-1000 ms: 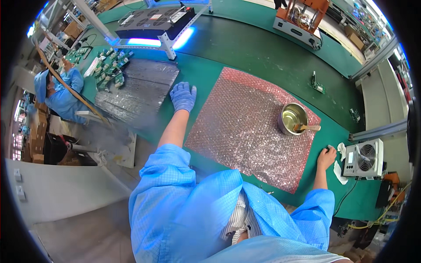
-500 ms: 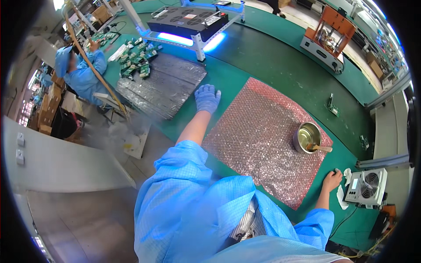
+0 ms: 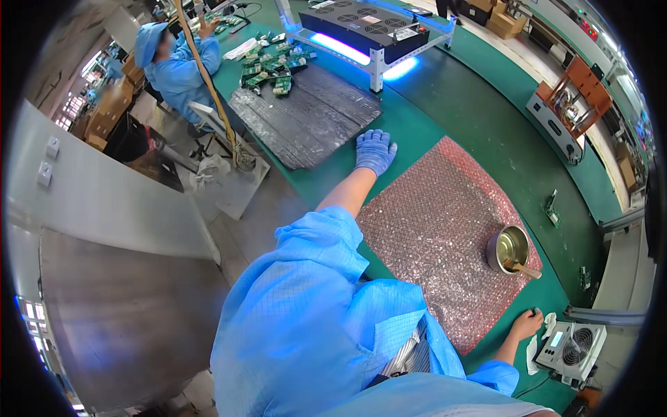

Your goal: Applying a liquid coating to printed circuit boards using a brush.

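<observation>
My left hand, in a blue-grey glove, lies flat on the green tabletop with its fingers extended. It rests between a dark sheet and a pinkish bubble-wrap sheet, holding nothing. Beyond the bubble wrap's near right edge, my bare right hand rests on the table with curled fingers. A small greyish bit shows at its fingertips, too small to name. On the bubble wrap stands a round metal bowl of pale yellowish liquid, with a wooden-handled brush leaning over its rim.
Green circuit boards lie heaped on the dark sheet's far end. A fan unit and white tissue sit beside my right hand. A rack carrying a black fan box stands at the back. A co-worker sits far left.
The whole view has turned left, so the table and its contents appear farther right. My left hand stays flat on the table; my right hand stays curled near the fan unit.
</observation>
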`<action>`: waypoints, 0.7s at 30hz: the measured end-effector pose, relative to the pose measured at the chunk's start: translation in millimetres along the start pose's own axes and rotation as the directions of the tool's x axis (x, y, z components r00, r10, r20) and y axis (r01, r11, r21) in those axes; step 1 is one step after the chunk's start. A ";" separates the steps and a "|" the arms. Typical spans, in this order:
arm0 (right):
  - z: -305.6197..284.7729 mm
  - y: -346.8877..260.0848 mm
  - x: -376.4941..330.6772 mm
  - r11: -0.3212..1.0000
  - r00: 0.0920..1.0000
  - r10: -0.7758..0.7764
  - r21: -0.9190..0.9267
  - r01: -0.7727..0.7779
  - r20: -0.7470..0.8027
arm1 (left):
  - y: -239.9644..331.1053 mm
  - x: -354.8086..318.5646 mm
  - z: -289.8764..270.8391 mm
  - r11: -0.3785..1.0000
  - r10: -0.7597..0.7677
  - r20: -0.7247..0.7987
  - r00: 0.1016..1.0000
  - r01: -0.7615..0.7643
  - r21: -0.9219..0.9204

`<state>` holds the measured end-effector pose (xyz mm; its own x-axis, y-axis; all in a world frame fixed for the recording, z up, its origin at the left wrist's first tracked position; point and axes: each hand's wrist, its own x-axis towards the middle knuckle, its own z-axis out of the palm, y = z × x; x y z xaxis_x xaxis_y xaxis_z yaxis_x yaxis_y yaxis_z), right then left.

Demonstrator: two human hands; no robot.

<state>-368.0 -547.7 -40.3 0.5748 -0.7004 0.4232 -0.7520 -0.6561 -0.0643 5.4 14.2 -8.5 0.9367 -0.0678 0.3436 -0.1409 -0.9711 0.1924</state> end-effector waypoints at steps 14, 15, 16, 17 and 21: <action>-5.6 -6.7 -0.9 1.000 1.000 -0.017 -0.025 0.016 -0.022 | 1.3 -0.1 -0.8 1.000 -0.017 0.030 0.999 0.016 0.011; -5.1 -5.5 -1.2 1.000 1.000 -0.017 -0.024 0.017 -0.022 | 1.4 0.3 0.6 1.000 -0.013 0.030 0.999 0.013 0.009; -8.2 -8.5 -1.9 1.000 1.000 -0.017 -0.025 0.016 -0.021 | 0.7 -0.3 1.4 1.000 -0.012 0.016 1.000 0.012 0.015; -13.9 -14.7 -2.9 1.000 1.000 -0.014 -0.012 0.014 -0.016 | -0.2 -0.8 2.0 1.000 -0.012 0.002 1.000 0.012 0.022; -15.5 -15.7 -3.3 1.000 1.000 0.018 0.017 -0.018 -0.009 | 2.2 -1.5 -2.2 0.999 -0.013 -0.020 1.000 0.014 0.032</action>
<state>-363.1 -530.7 -26.7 0.5583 -0.7094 0.4303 -0.7563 -0.6484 -0.0876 3.0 12.6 -6.7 0.9319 -0.0504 0.3591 -0.1176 -0.9788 0.1679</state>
